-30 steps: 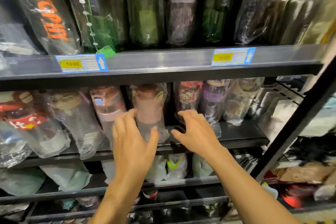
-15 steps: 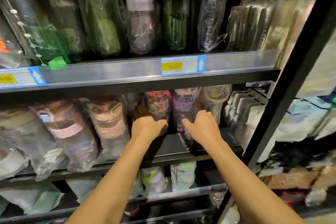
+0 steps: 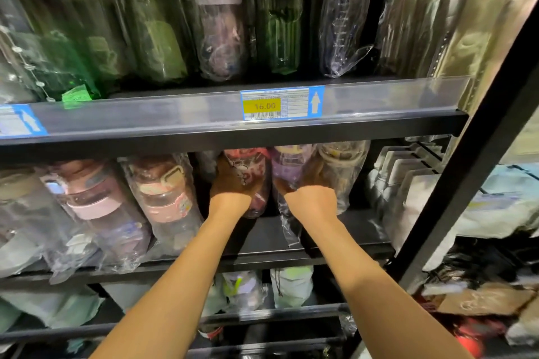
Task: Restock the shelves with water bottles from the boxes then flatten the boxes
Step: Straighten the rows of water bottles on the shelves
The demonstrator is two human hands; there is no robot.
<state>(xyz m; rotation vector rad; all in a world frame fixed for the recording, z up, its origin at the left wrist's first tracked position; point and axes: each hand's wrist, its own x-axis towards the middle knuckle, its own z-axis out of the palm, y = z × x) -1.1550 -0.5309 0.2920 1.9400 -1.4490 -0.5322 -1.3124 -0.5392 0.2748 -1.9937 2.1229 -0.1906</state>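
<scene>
Shelf board [image 3: 358, 226] free in front; pink bottle [image 3: 163, 198] and cream bottle [image 3: 345, 172] flank it.

Both arms are out, bare, reaching forward and up, side by side. My left arm [image 3: 180, 277] runs straight to the wrist, and my left hand [image 3: 230, 183] is back-up in shadow, fingers curled round the red bottle [image 3: 256, 172]. My right arm [image 3: 367, 277] angles in from the right. My right hand [image 3: 309, 198] grips the purple bottle [image 3: 287, 166], knuckles up.

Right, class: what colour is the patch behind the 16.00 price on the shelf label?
Yellow, within a blue-edged price label; clearest in the head view.
</scene>
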